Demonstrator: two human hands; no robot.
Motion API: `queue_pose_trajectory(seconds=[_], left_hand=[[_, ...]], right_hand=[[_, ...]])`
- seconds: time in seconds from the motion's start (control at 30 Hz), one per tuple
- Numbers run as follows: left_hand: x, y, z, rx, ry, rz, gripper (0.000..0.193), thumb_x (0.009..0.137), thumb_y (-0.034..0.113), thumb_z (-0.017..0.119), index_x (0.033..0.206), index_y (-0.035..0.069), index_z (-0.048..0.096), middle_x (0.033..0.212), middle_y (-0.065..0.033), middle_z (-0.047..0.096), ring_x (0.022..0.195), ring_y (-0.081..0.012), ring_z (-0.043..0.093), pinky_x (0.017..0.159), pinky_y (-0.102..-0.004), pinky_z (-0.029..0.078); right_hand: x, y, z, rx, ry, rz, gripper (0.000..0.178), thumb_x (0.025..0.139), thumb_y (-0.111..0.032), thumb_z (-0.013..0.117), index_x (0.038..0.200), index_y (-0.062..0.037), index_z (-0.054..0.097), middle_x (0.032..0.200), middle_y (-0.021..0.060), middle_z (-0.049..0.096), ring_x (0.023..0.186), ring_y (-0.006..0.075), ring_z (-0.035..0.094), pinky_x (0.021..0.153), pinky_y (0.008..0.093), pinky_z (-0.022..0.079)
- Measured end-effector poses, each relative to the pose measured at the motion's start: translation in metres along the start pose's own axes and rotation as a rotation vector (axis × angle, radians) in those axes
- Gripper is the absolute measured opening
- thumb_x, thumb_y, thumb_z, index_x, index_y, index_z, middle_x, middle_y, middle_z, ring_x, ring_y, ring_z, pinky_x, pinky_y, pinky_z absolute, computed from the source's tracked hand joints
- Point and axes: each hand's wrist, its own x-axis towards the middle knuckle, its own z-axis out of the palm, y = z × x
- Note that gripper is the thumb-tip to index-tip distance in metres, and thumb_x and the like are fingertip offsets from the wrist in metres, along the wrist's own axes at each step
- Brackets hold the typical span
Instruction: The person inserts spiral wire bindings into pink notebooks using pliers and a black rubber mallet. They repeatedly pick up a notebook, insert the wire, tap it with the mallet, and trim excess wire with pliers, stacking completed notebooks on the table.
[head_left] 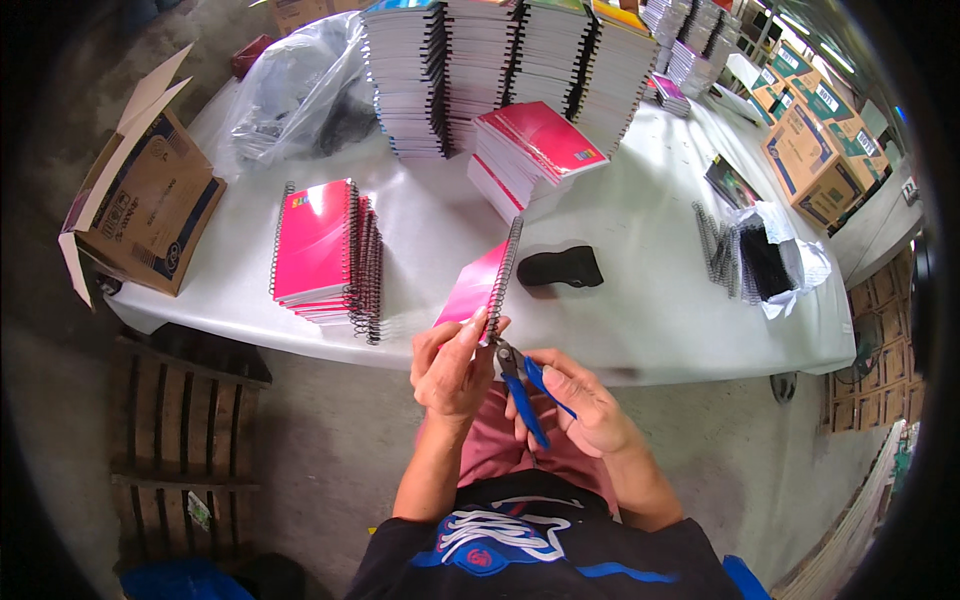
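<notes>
My left hand [453, 370] grips a spiral notebook [473, 285] with a pink cover, tilted up over the table's near edge. Its dark wire coil [507, 270] runs along the right side. In my right hand [588, 405] is a pair of cutting pliers [521, 392] with blue handles. The pliers' jaws are at the lower end of the coil, close to my left fingers. Whether the jaws touch the wire is too small to tell. Left of the notebook, a stack of pink spiral notebooks [315, 240] lies on the table.
A black curved object [560, 267] lies on the white-covered table [420, 225]. Behind stand a pink-topped pile [540, 140] and tall notebook stacks [470, 70]. Loose black coils [715, 245] lie at right by white wrapping [795, 255]. An open carton [150, 200] stands left; a wooden pallet [185, 430] is below.
</notes>
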Motion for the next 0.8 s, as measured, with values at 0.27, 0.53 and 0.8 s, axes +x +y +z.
queue_pose_trajectory(seconds=[0.27, 0.53, 0.8], left_hand=[[0.039, 0.004, -0.017, -0.378, 0.291, -0.345, 0.05, 0.086, -0.002, 0.061, 0.127, 0.003, 0.033, 0.105, -0.0127, 0.055, 0.093, -0.0162, 0.054, 0.078, -0.0286, 0.047], [0.075, -0.007, -0.055, -0.554, 0.488, -0.439, 0.031, 0.092, -0.001, 0.051, 0.12, 0.004, 0.039, 0.114, -0.0092, 0.041, 0.093, -0.0099, 0.052, 0.078, -0.022, 0.048], [0.107, -0.079, -0.094, -0.082, 0.264, -0.513, 0.023, 0.086, 0.004, 0.065, 0.105, 0.003, 0.053, 0.095, -0.0037, 0.054, 0.078, -0.0093, 0.056, 0.067, -0.0209, 0.046]], right_hand=[[0.0, -0.005, -0.082, -1.78, 0.9, -0.179, 0.039, 0.093, -0.033, 0.049, 0.128, -0.0156, 0.051, 0.117, 0.0157, 0.051, 0.114, 0.0328, 0.048, 0.101, 0.0489, 0.031], [0.075, -0.065, 0.029, -0.686, 0.104, -0.814, 0.058, 0.088, -0.023, 0.063, 0.138, -0.0096, 0.038, 0.134, 0.0114, 0.045, 0.12, 0.0238, 0.046, 0.098, 0.0393, 0.039], [0.223, -0.097, 0.106, -0.829, -0.061, -0.838, 0.033, 0.08, -0.014, 0.067, 0.112, -0.0087, 0.064, 0.101, 0.0049, 0.063, 0.074, 0.0096, 0.06, 0.063, 0.0264, 0.047]])
